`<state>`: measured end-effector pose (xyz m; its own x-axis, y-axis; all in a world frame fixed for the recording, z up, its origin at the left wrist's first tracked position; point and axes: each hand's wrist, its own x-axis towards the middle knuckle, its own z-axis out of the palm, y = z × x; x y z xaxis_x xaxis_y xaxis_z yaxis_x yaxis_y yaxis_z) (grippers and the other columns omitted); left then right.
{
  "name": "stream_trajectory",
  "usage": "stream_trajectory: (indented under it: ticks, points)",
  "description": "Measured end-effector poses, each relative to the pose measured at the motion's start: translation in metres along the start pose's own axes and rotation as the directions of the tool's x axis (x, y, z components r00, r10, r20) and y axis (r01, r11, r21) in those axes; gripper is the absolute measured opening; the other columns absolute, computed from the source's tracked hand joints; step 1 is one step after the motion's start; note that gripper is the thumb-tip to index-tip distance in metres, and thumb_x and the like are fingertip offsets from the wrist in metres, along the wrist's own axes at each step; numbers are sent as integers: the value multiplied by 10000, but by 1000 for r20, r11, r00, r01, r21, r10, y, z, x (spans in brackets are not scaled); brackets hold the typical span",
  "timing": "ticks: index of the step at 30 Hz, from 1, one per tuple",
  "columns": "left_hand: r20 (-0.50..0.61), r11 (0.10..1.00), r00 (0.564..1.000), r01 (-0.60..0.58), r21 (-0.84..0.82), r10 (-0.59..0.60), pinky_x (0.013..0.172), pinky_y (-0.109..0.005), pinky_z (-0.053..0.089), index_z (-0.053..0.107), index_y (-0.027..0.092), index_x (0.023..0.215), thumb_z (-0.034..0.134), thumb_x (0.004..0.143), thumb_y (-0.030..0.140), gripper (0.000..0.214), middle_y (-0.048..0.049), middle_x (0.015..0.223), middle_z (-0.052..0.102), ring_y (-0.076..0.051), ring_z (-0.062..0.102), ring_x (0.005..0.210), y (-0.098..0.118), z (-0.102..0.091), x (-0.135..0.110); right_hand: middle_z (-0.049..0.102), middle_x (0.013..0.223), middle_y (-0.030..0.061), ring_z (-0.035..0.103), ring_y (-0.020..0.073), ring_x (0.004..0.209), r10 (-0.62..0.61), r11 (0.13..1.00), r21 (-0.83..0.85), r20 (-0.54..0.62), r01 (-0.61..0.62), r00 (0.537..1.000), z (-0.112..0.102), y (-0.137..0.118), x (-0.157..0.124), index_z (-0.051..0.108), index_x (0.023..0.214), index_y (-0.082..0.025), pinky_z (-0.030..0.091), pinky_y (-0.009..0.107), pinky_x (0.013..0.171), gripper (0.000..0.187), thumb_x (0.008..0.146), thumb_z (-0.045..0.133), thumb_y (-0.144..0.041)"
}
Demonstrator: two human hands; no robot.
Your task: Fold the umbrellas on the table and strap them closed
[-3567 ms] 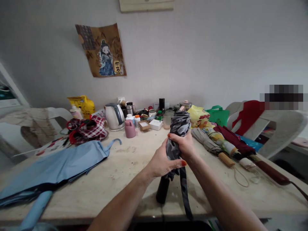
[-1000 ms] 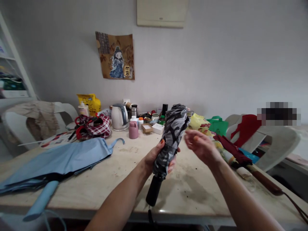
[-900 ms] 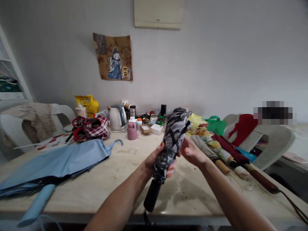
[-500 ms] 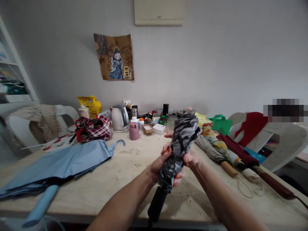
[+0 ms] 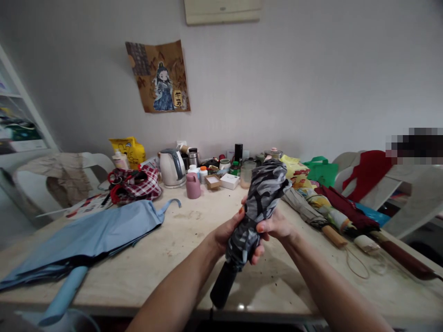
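Observation:
A folded umbrella (image 5: 266, 189) in grey and black camouflage is held tilted above the table, its black handle (image 5: 223, 285) pointing down toward me. My left hand (image 5: 231, 230) wraps round the rolled canopy from the left, with fingertips showing on the far side. From the right, my right hand (image 5: 277, 223) grips the canopy's middle, its thumb pressed on the near face. A light blue umbrella (image 5: 104, 230) lies loosely closed on the table at left. Over at the right lie a grey umbrella (image 5: 304, 207), a floral one (image 5: 327, 207) and a dark red one (image 5: 349, 210).
Along the table's back stand a kettle (image 5: 172, 168), a pink cup (image 5: 193, 185), a white box (image 5: 230, 181) and several bottles. A checked cloth bag (image 5: 141, 184) sits at left, a green bag (image 5: 321, 171) at right. Chairs flank the table; another person is partly visible far right.
My right thumb has shifted left across the canopy's near face. The camouflage umbrella stays in both hands, at almost the same tilt. The view has tipped slightly.

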<state>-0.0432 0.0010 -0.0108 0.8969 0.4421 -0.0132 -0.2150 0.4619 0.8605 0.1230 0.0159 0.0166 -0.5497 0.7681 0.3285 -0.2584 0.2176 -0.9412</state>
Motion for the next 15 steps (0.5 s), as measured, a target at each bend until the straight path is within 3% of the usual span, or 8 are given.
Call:
stream_trajectory:
  ticks: [2, 3, 4, 6, 7, 8, 11, 15]
  points:
    - [-197, 978, 980, 4, 208, 38, 597, -346, 501, 663, 87, 917, 522, 543, 954, 954, -116, 738, 696, -238, 664, 620, 11, -6, -8, 683, 824, 57, 541, 123, 489, -27, 1000, -18, -90, 25, 996, -1, 1, 0, 643, 994, -171, 453, 256, 423, 708, 426, 912, -497]
    - [-353, 943, 924, -21, 333, 145, 632, -348, 503, 668, 85, 888, 509, 571, 946, 931, -129, 765, 700, -241, 672, 664, 18, -9, -13, 685, 829, 57, 583, 147, 552, -52, 999, -17, -151, 50, 987, -2, 2, 1, 647, 939, -173, 499, 274, 483, 648, 426, 915, -464]
    - [-497, 883, 810, -52, 466, 310, 666, -339, 501, 668, 88, 874, 509, 606, 926, 894, -137, 802, 702, -238, 677, 716, 25, -10, -18, 690, 847, 61, 626, 178, 644, -72, 997, -10, -210, 71, 975, -2, 2, 2, 646, 894, -178, 541, 298, 568, 593, 428, 917, -424]
    - [-587, 709, 490, -96, 698, 644, 755, -328, 505, 658, 101, 953, 551, 652, 870, 833, -161, 965, 705, -248, 679, 889, 36, -8, -25, 700, 868, 62, 664, 224, 792, -66, 997, 22, -305, 76, 950, -1, 4, 5, 639, 868, -192, 573, 332, 691, 530, 444, 907, -362]
    - [-546, 629, 391, -120, 768, 741, 812, -333, 508, 638, 112, 1053, 585, 659, 842, 832, -177, 1088, 686, -263, 661, 1002, 39, -3, -27, 703, 867, 58, 670, 229, 812, -50, 997, 38, -333, 67, 941, 0, 5, 7, 638, 879, -195, 577, 337, 712, 516, 460, 900, -345]
    - [-488, 568, 363, -157, 808, 794, 865, -344, 508, 595, 127, 1168, 634, 662, 803, 845, -188, 1205, 649, -278, 629, 1105, 40, 2, -27, 707, 870, 55, 674, 225, 812, -42, 997, 49, -352, 64, 935, 1, 7, 9, 641, 896, -193, 580, 339, 729, 510, 476, 895, -333]
    - [-364, 527, 540, -182, 830, 759, 988, -382, 479, 458, 162, 1382, 846, 598, 570, 965, -178, 1349, 577, -305, 555, 1235, 31, 23, -18, 719, 895, 49, 669, 192, 771, -27, 997, 50, -374, 50, 927, 6, 11, 14, 669, 928, -173, 579, 332, 765, 490, 513, 888, -314]
    - [-404, 637, 674, -129, 760, 618, 940, -383, 498, 524, 169, 1317, 876, 560, 268, 841, -116, 1170, 665, -274, 618, 1073, 20, 31, -7, 721, 828, 35, 649, 176, 725, 6, 1000, 14, -349, -1, 937, 13, 12, 14, 701, 871, -154, 568, 320, 735, 422, 518, 882, -297]
